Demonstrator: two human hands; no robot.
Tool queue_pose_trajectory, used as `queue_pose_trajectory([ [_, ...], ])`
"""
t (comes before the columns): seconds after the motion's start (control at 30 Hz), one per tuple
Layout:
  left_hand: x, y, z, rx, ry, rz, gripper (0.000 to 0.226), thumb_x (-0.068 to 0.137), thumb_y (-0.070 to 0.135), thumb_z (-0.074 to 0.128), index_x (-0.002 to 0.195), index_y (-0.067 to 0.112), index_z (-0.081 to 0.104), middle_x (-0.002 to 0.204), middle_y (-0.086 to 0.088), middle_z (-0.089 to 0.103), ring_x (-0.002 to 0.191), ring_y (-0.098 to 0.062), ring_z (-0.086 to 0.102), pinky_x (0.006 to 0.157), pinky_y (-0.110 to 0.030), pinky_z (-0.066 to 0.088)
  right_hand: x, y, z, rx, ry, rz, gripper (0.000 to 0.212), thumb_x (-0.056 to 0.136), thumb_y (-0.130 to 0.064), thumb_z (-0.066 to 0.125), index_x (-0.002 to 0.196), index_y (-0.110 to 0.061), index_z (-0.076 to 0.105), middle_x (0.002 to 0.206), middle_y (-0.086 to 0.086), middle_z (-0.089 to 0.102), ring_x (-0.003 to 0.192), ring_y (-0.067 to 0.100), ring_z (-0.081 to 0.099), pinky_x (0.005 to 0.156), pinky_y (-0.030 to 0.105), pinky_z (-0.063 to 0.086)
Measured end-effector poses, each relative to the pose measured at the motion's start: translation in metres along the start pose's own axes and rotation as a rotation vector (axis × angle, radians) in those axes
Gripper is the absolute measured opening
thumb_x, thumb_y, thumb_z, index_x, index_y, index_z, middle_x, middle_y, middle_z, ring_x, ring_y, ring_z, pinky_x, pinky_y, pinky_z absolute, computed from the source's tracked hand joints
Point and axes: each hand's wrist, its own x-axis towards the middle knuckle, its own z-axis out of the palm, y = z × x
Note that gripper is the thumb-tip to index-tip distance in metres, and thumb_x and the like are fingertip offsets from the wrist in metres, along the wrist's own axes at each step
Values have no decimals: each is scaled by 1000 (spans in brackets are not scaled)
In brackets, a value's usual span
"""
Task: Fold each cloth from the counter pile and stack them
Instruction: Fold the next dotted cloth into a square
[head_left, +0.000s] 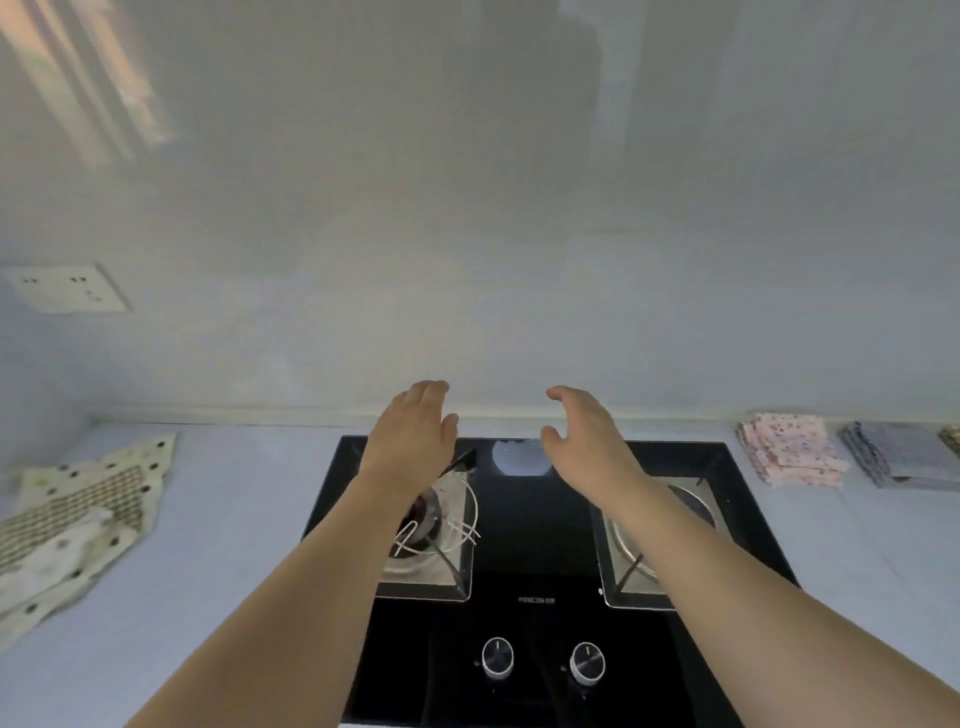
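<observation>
Here both hands hang in the air above the hob (524, 519), held out side by side with a gap between them. The left hand (415, 436) shows its back, fingers straight and together, its grip slack and holding nothing. The right hand (584, 434) is turned edge-on with the fingers loosely bent and the thumb apart — its grip is likewise loose and holds nothing. The pile (78, 525) of unfolded cloths lies crumpled on the table (234, 519) at far left, a spotted and checked piece spread under a pale bunched one, well apart from either hand. Over on the far right of the table sit the folded stacks: a pink stack (792, 449) and just beside it a grey stack (904, 454). Two knobs (497, 657) sit at the hob's near edge, and a socket (67, 288) is on the wall at left.
</observation>
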Motion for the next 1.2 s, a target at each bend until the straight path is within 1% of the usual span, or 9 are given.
queue_pose_trajectory([
  [0.2, -17, -91, -32, -25, 56, -80, 45, 100, 27, 43, 144, 13, 39, 147, -2, 42, 133, -23, 40, 108, -35, 34, 18, -72, 62, -24, -45, -86, 50, 95, -17, 52, 142, -18, 38, 147, -2, 39, 135, 16, 37, 112, 35, 33],
  [0.33, -22, -155, -55, -42, 89, -90, 45, 101, 27, 43, 143, 14, 39, 147, -2, 43, 133, -22, 40, 109, -34, 34, 29, -130, 106, -45, -81, -113, 49, 95, -14, 49, 143, -14, 38, 148, 2, 38, 136, 18, 36, 114, 32, 28],
  [0.47, -33, -230, -77, -44, 88, -100, 44, 100, 27, 44, 142, 14, 41, 146, -2, 44, 131, -22, 42, 107, -34, 36, 33, -187, 159, -54, -111, -131, 49, 95, -14, 48, 143, -13, 37, 148, 3, 37, 131, 22, 43, 112, 32, 31],
  [0.57, -51, -286, -95, -60, 101, -163, 43, 100, 25, 45, 140, 12, 43, 144, -3, 45, 130, -24, 43, 105, -35, 36, 35, -221, 200, -74, -158, -179, 49, 95, -15, 48, 143, -13, 37, 148, 2, 38, 135, 18, 37, 112, 28, 27],
  [0.7, -80, -354, -114, -47, 128, -290, 42, 99, 25, 46, 139, 12, 45, 143, -4, 47, 130, -24, 43, 106, -37, 37, 43, -261, 250, -100, -247, -254, 49, 94, -16, 49, 142, -14, 39, 145, 3, 41, 130, 19, 41, 111, 30, 31],
  [0.8, -106, -398, -121, -21, 137, -372, 40, 98, 22, 47, 137, 13, 48, 141, -2, 48, 130, -23, 43, 105, -34, 36, 45, -285, 291, -88, -302, -307, 48, 94, -17, 49, 142, -15, 39, 146, 1, 41, 133, 18, 38, 111, 29, 30],
  [0.93, -136, -475, -119, -6, 93, -458, 36, 95, 18, 49, 131, 14, 53, 136, 0, 51, 127, -23, 44, 101, -34, 39, 41, -319, 367, -82, -424, -357, 47, 96, -20, 47, 142, -18, 39, 146, -3, 40, 134, 15, 37, 111, 29, 31],
  [1.07, -157, -550, -93, -56, -35, -524, 36, 92, 15, 50, 126, 19, 57, 130, 3, 52, 120, -20, 49, 91, -28, 42, 40, -338, 450, -127, -574, -373, 45, 96, -20, 46, 141, -18, 40, 145, -4, 40, 132, 14, 39, 109, 27, 33],
  [1.2, -170, -612, -54, -99, -130, -491, 40, 90, 20, 54, 129, 26, 53, 134, 11, 48, 118, -13, 47, 84, -21, 37, 57, -342, 533, -189, -622, -406, 48, 96, -18, 45, 143, -21, 36, 147, -4, 37, 128, 15, 41, 106, 27, 35],
])
